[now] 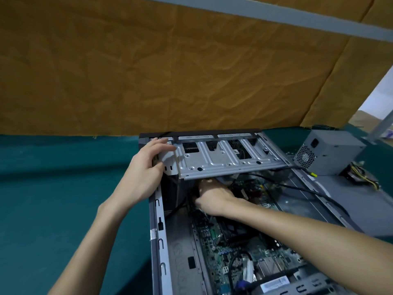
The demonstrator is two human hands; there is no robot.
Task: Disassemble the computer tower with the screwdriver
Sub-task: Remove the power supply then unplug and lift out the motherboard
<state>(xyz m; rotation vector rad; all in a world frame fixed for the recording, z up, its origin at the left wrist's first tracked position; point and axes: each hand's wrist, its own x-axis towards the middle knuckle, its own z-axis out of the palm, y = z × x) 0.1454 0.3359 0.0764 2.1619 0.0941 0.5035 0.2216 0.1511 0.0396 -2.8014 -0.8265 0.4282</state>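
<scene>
teal table, left hand gripping drive cage

We are looking at the computer tower lying on its side with the side panel off, its green motherboard showing inside and a silver drive cage tilting up at the far end.

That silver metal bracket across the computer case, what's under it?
Under the drive bracket the right hand reaches in beside black cables and the green motherboard. Its fingers are hidden by the bracket, so what they touch can't be seen.
</scene>
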